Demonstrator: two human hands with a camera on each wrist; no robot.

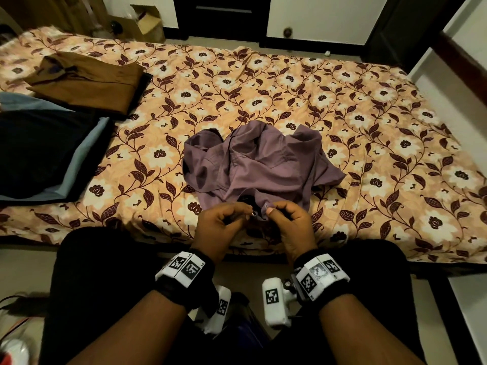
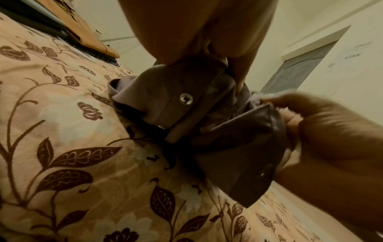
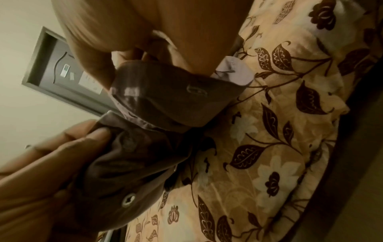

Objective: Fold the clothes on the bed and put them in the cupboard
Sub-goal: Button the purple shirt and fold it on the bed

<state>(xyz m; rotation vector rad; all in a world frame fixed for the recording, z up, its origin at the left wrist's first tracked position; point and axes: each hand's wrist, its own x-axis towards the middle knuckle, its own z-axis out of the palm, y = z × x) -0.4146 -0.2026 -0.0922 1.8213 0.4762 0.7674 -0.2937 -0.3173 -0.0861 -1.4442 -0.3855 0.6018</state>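
A crumpled mauve shirt [image 1: 253, 164] lies in the middle of the flowered bed [image 1: 369, 133]. Both hands hold its near end just above the bed's front edge. My left hand [image 1: 226, 219] pinches the flap that carries a metal snap button [image 2: 186, 98]. My right hand [image 1: 287, 219] pinches the matching flap with the buttonhole [image 3: 196, 90]. The two flaps sit close together, a small gap between them. In the wrist views the mauve shirt [image 2: 165, 104] [image 3: 161, 91] hangs from the fingers over the sheet.
A folded brown shirt [image 1: 87, 80] lies on dark clothes at the far left of the bed. Nearer left sits a folded dark garment [image 1: 44, 151] on a pale blue one. A cardboard box [image 1: 147, 22] and a dark door [image 1: 224, 14] stand beyond the bed.
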